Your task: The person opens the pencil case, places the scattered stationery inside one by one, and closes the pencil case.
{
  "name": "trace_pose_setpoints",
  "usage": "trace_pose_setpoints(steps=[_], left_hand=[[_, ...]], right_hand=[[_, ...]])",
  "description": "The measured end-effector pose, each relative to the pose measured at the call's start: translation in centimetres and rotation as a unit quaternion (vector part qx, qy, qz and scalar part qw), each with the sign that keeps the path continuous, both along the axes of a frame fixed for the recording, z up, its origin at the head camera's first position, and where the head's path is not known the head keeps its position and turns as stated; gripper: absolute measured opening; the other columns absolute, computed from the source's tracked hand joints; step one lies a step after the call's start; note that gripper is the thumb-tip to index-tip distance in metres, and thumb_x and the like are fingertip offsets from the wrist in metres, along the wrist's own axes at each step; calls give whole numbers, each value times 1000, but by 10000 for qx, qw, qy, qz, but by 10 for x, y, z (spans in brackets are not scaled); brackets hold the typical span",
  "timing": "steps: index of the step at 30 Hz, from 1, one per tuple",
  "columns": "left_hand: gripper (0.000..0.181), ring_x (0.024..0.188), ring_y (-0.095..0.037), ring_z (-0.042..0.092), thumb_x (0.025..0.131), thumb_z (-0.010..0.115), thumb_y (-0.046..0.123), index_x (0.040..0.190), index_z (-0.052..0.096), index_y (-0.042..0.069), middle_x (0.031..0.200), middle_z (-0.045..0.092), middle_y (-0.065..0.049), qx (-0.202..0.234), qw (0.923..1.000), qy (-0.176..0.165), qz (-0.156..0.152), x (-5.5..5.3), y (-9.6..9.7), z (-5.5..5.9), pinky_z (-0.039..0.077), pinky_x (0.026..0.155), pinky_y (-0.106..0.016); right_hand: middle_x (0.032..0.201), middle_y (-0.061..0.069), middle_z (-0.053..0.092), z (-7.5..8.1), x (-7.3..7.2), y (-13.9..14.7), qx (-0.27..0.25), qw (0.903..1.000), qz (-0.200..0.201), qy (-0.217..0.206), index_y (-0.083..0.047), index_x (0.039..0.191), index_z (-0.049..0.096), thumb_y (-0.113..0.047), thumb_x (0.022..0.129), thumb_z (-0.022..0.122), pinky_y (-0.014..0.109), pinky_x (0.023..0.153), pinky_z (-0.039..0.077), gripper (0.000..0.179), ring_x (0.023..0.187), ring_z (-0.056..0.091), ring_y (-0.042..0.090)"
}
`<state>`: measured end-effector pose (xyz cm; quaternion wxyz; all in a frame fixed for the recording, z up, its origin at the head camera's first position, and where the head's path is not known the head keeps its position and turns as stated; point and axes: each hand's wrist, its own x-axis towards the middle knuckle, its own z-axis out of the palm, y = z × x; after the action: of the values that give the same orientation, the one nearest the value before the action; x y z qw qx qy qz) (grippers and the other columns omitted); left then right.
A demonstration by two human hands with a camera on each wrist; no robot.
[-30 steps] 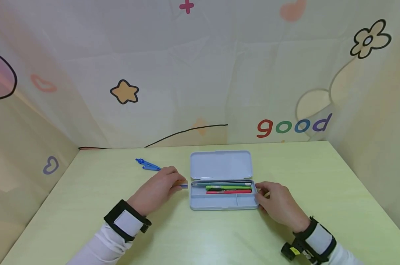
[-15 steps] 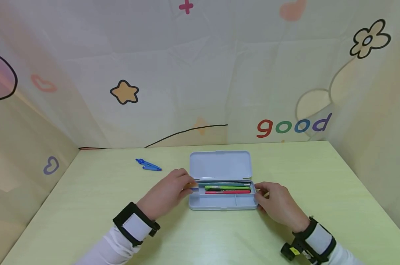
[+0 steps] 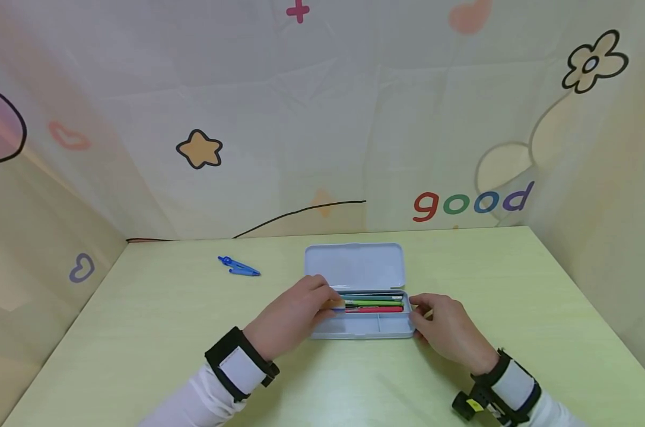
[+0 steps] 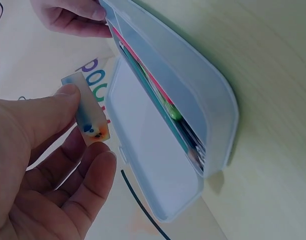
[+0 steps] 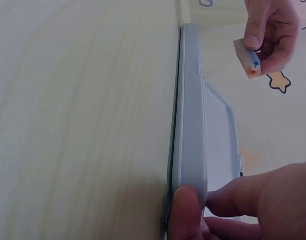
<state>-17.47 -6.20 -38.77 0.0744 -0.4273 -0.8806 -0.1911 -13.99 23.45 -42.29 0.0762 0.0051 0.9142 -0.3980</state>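
A light blue pencil case (image 3: pixel 349 327) lies with its lid (image 3: pixel 356 265) raised toward the back. Inside its long rear compartment are a red pen (image 3: pixel 378 309), a green pen (image 3: pixel 378 303) and teal pencils (image 3: pixel 372 297). My left hand (image 3: pixel 292 315) is over the case's left part, pinching a small block-shaped eraser (image 4: pixel 88 107) between thumb and fingers. The eraser is whitish and blue with a little cartoon print at one end. At the case's right end, my right hand (image 3: pixel 451 327) grips the wall, its thumb (image 5: pixel 185 210) against the outside.
Behind and left of the case, a blue compass (image 3: pixel 239 266) lies on the pale wooden table (image 3: pixel 140 332). A printed cloth (image 3: pixel 279 118) hangs round the back and sides. The front compartment (image 3: pixel 394 323) of the case has a divider near its right end.
My left hand has moved right with the eraser, from beside the case to over it, uncovering the compass's tip. My right hand keeps its grip on the case end.
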Motion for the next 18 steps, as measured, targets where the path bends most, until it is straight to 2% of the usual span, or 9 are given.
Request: trace_pose_setpoints(steps=[8, 18], left_hand=[[14, 94, -17, 59, 97, 79, 11, 111, 76, 8, 99, 64, 0, 72, 9997, 85, -226, 3, 19, 2, 54, 86, -23], [17, 94, -16, 60, 98, 79, 16, 113, 75, 9, 101, 65, 0, -3, 9996, 34, -273, 5, 39, 5, 53, 84, -19]], right_hand=[[97, 9, 64, 1, 0, 0, -11, 10000, 2, -43, 10, 140, 60, -7, 105, 64, 28, 59, 53, 39, 69, 61, 17], [96, 9, 64, 1, -1, 0, 1, 10000, 49, -40, 10, 139, 61, -6, 104, 63, 28, 58, 53, 38, 70, 62, 17]])
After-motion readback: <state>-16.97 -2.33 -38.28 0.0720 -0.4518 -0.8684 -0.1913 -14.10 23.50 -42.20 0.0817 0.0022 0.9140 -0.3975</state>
